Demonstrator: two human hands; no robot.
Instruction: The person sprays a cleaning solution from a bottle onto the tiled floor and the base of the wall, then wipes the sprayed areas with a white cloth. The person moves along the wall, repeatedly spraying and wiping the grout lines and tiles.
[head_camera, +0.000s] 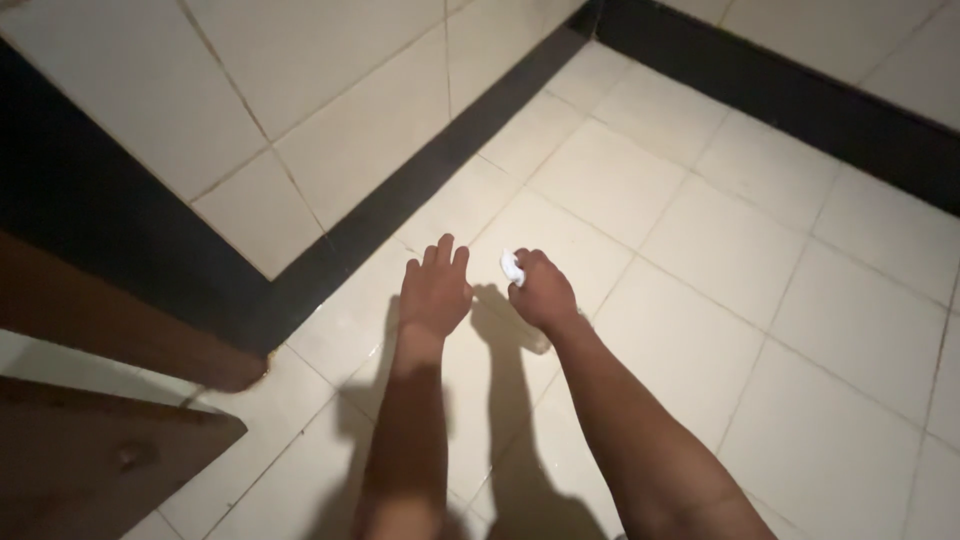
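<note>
My right hand (543, 292) is closed around a small white crumpled wad (511, 266), perhaps tissue or cloth, which sticks out past the fingers. My left hand (435, 290) reaches out beside it, palm down, fingers loosely apart, holding nothing. Both hands hover over a floor of pale square tiles (720, 250), and their shadows fall on the tiles just below them. The two hands are a short gap apart.
A dark skirting band (420, 180) runs along the foot of the tiled wall (330, 100) at the left and along the far wall at the top right. A brown wooden door or panel (90, 440) stands at the lower left.
</note>
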